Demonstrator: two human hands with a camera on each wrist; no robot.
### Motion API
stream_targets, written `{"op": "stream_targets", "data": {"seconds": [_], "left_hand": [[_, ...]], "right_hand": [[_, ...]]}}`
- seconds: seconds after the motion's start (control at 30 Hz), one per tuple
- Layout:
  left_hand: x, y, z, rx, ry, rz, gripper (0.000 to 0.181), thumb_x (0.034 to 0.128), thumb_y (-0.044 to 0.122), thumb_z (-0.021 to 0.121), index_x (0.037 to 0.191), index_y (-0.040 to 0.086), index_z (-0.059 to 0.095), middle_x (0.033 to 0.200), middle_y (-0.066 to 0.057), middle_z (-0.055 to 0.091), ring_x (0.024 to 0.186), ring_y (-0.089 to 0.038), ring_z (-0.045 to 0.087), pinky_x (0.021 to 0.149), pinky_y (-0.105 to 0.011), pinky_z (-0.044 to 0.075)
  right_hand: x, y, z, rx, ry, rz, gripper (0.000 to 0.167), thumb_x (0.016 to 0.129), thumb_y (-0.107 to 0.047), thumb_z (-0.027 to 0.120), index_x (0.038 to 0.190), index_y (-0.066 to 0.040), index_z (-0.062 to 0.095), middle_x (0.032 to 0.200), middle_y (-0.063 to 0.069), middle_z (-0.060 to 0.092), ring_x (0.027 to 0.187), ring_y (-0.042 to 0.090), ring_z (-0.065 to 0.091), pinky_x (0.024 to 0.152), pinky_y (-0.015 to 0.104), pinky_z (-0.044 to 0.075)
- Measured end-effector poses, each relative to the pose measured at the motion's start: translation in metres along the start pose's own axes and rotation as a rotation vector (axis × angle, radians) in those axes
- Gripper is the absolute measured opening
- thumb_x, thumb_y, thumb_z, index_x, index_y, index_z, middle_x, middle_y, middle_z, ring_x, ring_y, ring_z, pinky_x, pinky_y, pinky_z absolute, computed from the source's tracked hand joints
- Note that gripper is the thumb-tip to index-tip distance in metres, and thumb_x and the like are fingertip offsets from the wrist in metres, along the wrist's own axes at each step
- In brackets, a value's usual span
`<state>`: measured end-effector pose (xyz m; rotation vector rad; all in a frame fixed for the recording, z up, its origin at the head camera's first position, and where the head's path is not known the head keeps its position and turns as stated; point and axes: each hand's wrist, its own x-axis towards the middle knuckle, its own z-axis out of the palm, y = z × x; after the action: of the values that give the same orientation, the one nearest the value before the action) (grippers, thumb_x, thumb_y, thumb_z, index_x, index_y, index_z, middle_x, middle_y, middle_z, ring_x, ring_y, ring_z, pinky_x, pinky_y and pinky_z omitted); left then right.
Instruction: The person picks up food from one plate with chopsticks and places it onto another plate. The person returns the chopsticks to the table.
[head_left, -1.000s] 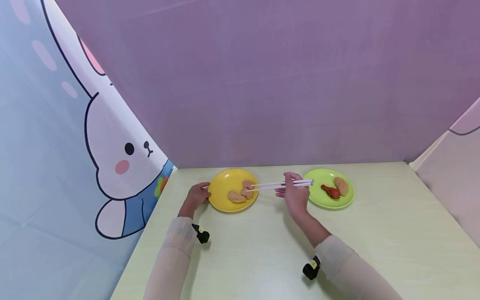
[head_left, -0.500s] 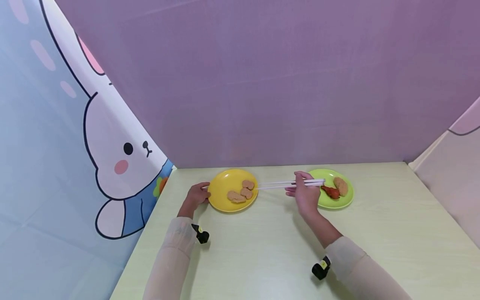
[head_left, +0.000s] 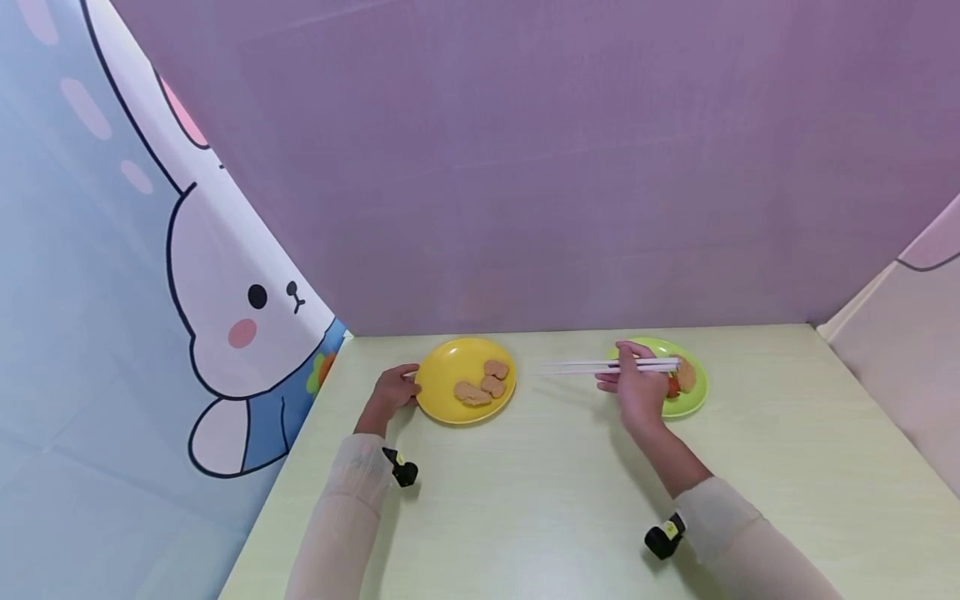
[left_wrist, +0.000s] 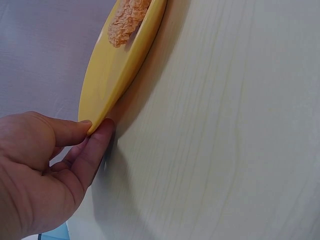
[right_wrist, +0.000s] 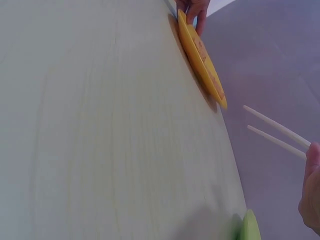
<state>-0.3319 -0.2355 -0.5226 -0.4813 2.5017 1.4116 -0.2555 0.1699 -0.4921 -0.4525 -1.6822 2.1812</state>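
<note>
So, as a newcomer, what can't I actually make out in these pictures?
Head view: part of the small orange-red piece of food and the left side of the round lime-green plate, both behind the right hand.
Left wrist view: the far part of the round yellow plate, cut off by the top edge.
Right wrist view: whatever lies on the green plate, cut off by the bottom edge; the rear ends of the slim white chopsticks, lost behind the hand and right edge.

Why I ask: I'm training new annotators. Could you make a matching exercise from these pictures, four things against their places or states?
Things
1. green plate
2. left hand
3. chopsticks
4. yellow plate

Places or states
A. held in the right hand
B. bears three tan pieces
C. bears a red piece
D. pinches a plate's rim

Pairs: 1-C, 2-D, 3-A, 4-B
</note>
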Motion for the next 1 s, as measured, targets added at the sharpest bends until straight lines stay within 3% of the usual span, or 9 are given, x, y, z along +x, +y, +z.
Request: {"op": "stream_targets", "data": {"seconds": [0.17,0.4,1.0], "left_hand": [[0.001,0.000,-0.001,0.008,0.000,0.002,0.055,0.0947,0.001,0.063,0.148,0.011,0.052,0.135,-0.020,0.063,0.091,-0.020,0.070,0.076,-0.030,0.062],[0.000,0.001,-0.002,0.025,-0.002,0.008,0.056,0.0949,0.002,0.063,0.149,0.011,0.052,0.137,-0.021,0.063,0.093,-0.020,0.071,0.076,-0.029,0.062],[-0.001,0.001,-0.002,0.032,-0.003,0.011,0.056,0.0935,0.001,0.064,0.148,0.010,0.053,0.137,-0.021,0.063,0.095,-0.022,0.070,0.078,-0.031,0.062]], "right_hand": [[0.004,-0.004,-0.011,0.012,0.022,0.003,0.031,0.104,-0.026,0.058,0.120,-0.001,0.063,0.068,-0.003,0.070,0.053,0.011,0.071,0.050,0.028,0.059],[0.011,-0.009,-0.025,0.069,0.060,0.010,0.014,0.102,-0.024,0.062,0.104,-0.012,0.069,0.068,0.001,0.070,0.052,0.014,0.071,0.048,0.030,0.058],[0.024,-0.023,-0.059,0.083,0.078,0.060,0.013,0.102,-0.022,0.060,0.106,-0.013,0.069,0.072,0.005,0.073,0.054,0.018,0.073,0.048,0.030,0.058]]}}
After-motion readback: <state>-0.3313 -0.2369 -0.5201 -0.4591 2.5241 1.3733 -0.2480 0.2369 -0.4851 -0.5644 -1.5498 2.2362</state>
